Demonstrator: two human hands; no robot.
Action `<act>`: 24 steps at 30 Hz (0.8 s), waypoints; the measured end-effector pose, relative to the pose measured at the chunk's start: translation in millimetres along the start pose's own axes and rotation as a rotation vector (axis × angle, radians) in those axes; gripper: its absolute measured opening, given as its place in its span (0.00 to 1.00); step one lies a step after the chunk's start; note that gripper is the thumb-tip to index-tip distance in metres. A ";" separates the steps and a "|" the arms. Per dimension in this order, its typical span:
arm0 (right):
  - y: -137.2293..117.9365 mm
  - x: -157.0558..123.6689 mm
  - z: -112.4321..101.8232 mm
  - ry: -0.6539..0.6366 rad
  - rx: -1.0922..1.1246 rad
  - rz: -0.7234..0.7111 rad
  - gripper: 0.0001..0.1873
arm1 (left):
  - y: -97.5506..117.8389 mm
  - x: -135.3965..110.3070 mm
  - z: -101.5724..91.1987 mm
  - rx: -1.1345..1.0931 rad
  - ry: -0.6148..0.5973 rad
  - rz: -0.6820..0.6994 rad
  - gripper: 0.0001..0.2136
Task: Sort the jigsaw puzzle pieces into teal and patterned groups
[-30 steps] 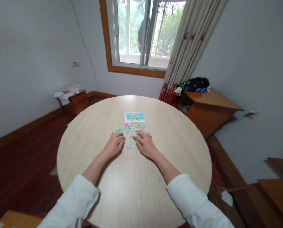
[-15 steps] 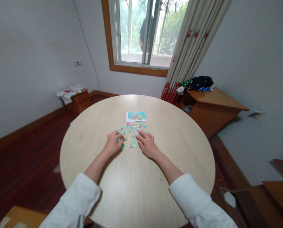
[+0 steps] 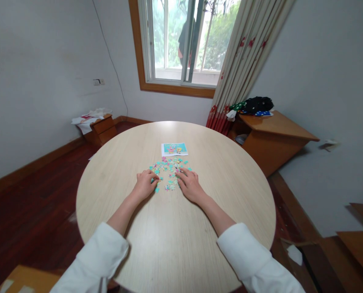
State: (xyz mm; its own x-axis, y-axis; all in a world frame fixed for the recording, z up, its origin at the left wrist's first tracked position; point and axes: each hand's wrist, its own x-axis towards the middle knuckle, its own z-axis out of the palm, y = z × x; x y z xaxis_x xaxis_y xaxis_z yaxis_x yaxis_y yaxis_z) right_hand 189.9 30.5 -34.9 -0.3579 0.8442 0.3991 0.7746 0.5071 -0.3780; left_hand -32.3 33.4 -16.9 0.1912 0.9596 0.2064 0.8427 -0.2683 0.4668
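Observation:
Several small teal and pink puzzle pieces [image 3: 168, 165] lie scattered near the middle of a round light-wood table [image 3: 175, 244]. My left hand [image 3: 145, 184] rests at the left side of the heap, fingers curled with the tips pinched on a teal piece. To the right, my right hand [image 3: 190, 185] lies on the pieces with its fingers spread flat over them. Just beyond the heap sits a small printed picture card [image 3: 174, 149].
A wooden desk [image 3: 272, 136] with dark clothes on it stands to the right by a curtain [image 3: 245, 61]. A small wooden cabinet [image 3: 100, 128] with papers sits at the left wall. Cardboard lies on the floor at the right and bottom left.
Both hands have slid a little toward me over the pieces, and my left fingers have curled in around a teal piece. The view has shifted slightly.

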 end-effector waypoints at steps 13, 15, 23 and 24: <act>2.3 -0.7 3.0 0.014 -0.001 0.002 0.17 | -1.2 1.3 1.5 -0.022 -0.006 0.020 0.11; 2.3 -0.8 2.7 0.013 -0.002 0.001 0.17 | -2.4 2.1 1.4 -0.017 0.027 0.013 0.10; 0.0 0.0 -0.9 -0.015 0.000 0.014 0.17 | -6.5 3.8 0.7 -0.065 0.111 -0.024 0.09; -0.2 0.0 -1.3 -0.018 0.003 0.016 0.17 | -6.6 3.9 0.6 -0.076 0.114 -0.028 0.09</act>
State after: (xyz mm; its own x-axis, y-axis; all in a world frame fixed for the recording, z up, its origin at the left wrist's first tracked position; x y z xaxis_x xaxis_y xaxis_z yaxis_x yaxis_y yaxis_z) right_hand 190.5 30.2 -33.8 -0.3549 0.8552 0.3778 0.7785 0.4941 -0.3870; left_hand -36.9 39.0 -19.7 0.1058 0.9521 0.2869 0.8055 -0.2513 0.5367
